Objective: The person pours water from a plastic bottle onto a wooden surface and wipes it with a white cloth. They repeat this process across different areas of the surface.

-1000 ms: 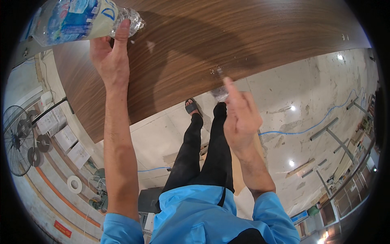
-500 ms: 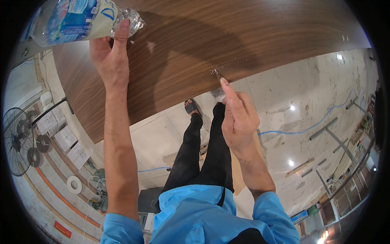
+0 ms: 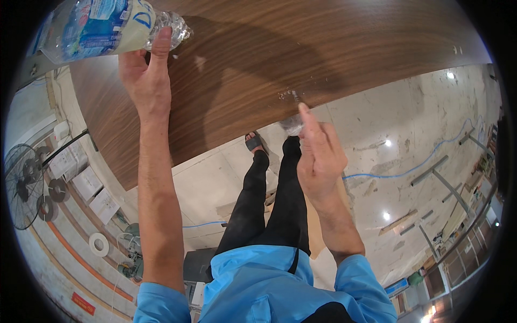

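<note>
A black wire fan [image 3: 22, 183] stands off the left end of the tabletop [image 3: 247, 59], which is a brown wood-grain panel. The clear plastic bottle [image 3: 94, 29], with a blue label and a cream band, is at the far left corner of the tabletop, its narrow end pointing right. Whether it rests on the tabletop cannot be told. The left hand [image 3: 148, 75] is over the left part of the tabletop; its grip holds the bottle at the narrow end, thumb uppermost, remaining fingers partly hidden. A dark sandal [image 3: 253, 141] shows on the floor below the near edge of the tabletop. Pale crumbs [image 3: 287, 95] lie on the tabletop close to that edge. A slim tool [image 3: 297, 99] meets the crumbs in view; its type is too small to identify. The right hand [image 3: 321, 153] is at the near edge of the tabletop; its grip is narrow, holding the slim tool. A blue hose [image 3: 414, 168] crosses the floor to the right, off the near edge of the tabletop.
</note>
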A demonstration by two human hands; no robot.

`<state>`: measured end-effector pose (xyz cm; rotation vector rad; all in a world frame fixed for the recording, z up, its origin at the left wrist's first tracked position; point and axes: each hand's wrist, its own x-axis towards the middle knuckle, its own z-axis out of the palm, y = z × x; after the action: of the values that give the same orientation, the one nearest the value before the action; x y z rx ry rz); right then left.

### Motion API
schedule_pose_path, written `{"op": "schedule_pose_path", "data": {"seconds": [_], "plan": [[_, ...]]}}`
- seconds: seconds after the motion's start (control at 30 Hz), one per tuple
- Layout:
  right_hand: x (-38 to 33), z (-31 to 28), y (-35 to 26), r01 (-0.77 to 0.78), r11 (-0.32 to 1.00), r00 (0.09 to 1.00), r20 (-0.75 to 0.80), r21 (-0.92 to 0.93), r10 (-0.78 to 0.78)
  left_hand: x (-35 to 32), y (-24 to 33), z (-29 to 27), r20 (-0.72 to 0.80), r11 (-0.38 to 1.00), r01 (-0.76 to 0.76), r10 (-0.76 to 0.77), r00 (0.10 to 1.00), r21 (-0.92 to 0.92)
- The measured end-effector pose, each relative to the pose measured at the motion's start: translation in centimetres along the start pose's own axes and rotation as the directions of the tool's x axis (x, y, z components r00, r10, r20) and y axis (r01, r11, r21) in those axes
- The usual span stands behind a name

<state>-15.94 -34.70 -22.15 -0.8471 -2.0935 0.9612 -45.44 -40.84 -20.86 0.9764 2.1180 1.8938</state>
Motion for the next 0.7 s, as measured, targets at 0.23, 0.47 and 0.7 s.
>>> {"op": "schedule_pose_path", "data": {"seconds": [0.23, 0.47, 0.7], "plan": [[-0.09, 0.04, 0.0, 0.005, 1.0, 1.0, 0.012, -0.006, -0.005, -0.06, -0.05, 0.06, -0.014, 0.999, -0.016, 0.016, 1.0, 0.03], [-0.25, -0.26, 0.1, -0.05, 0.998, 0.998, -0.033, -0.046, 0.048, -0.02, -0.12, 0.11, -0.026, 0.999, -0.021, 0.022, 0.999, 0.038], [0.24, -0.37, 0.0, -0.059, 0.996, 0.998, -0.041, -0.07, 0.056, -0.04, -0.15, 0.18, -0.02, 0.999, -0.021, 0.022, 1.0, 0.024]]}}
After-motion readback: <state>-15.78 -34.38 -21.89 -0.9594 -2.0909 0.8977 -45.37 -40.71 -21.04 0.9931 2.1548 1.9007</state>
